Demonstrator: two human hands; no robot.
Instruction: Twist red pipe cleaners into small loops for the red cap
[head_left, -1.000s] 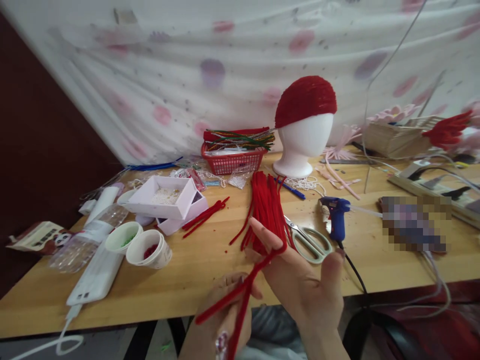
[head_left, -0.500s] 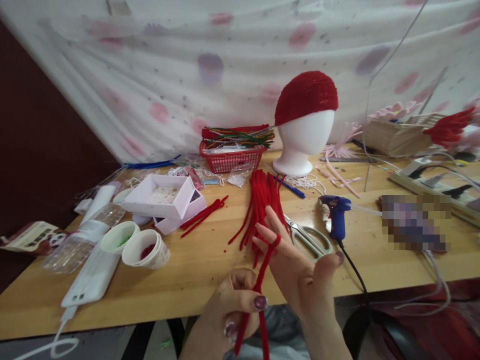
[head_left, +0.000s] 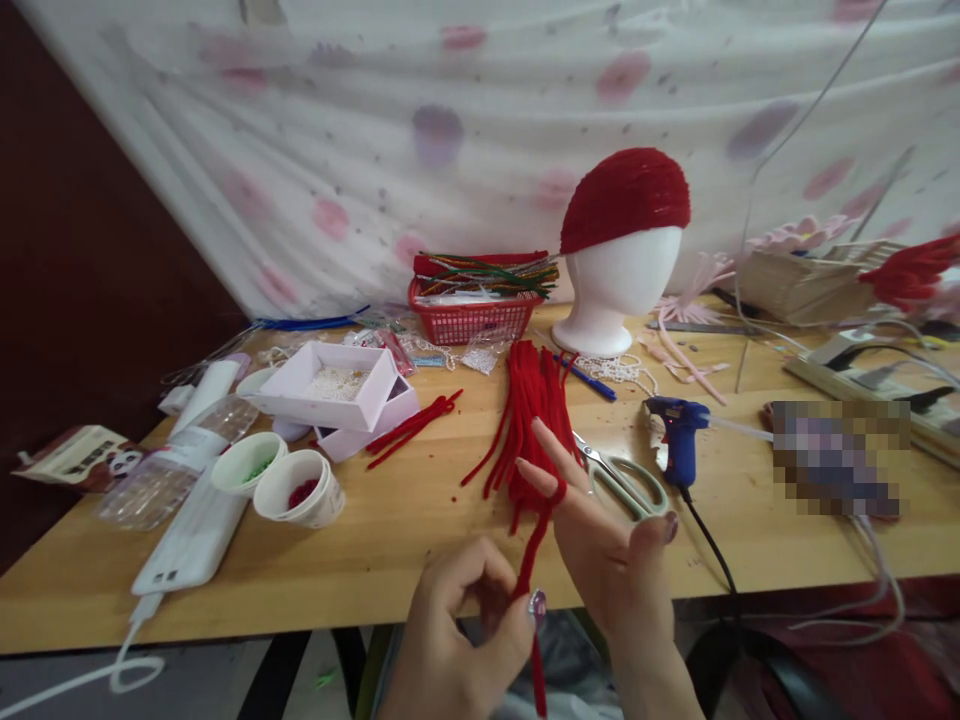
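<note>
My left hand is closed in a pinch on a red fuzzy pipe cleaner, below the desk's front edge. One end of it hangs down past my thumb. The upper part loops around a finger of my right hand, whose fingers are stretched out and spread. Behind my right fingers lies a thick bundle of red pipe cleaners, partly hidden by them. Scissors with pale green handles lie beside my right hand. A blue glue gun stands to their right.
A white foam head wears a red cap. Behind the bundle is a red basket of pipe cleaners. On the left are white boxes, paper cups and a power strip. A blue pen lies near the bundle.
My left fingers have turned and curled closer around the pipe cleaner, slightly higher up. The loop stays on my right finger. The whole view has shifted a little.
</note>
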